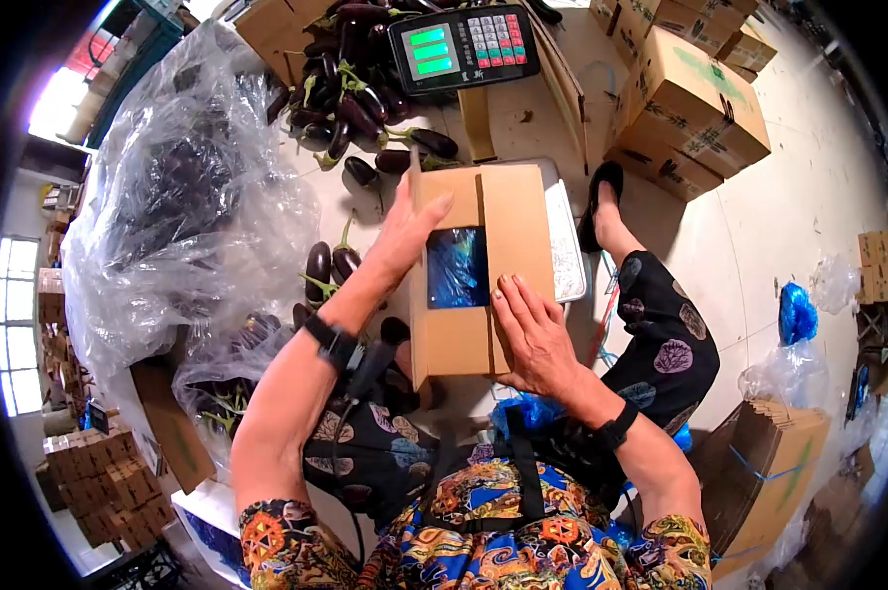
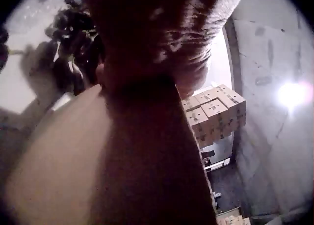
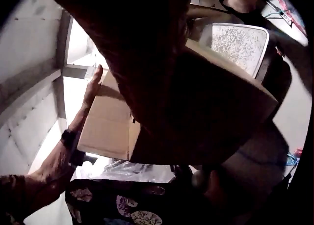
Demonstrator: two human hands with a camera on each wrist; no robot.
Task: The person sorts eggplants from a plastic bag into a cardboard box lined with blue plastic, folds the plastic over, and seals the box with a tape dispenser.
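Note:
An upright cardboard box (image 1: 454,344) stands between the person's knees. Its top flaps are folded inward, and a window between them shows blue plastic film (image 1: 458,268). At the box's left side the left hand (image 1: 404,234) holds the edge, thumb over the top and fingers along the outside, partly hidden by the cardboard. The right hand (image 1: 537,339) lies on the right flap (image 1: 519,221), fingers extended and pressing down. In the right wrist view the box (image 3: 105,132) shows between both hands, largely in shadow. Cardboard (image 2: 59,161) fills the lower left wrist view.
A scale display (image 1: 465,49) with green readouts stands beyond the box, its metal platform (image 1: 567,236) at the box's right. Loose eggplants (image 1: 355,98) pile at the back. Clear plastic sheeting (image 1: 188,197) covers more at left. Closed cartons (image 1: 689,113) and flattened cartons (image 1: 773,472) stand at right.

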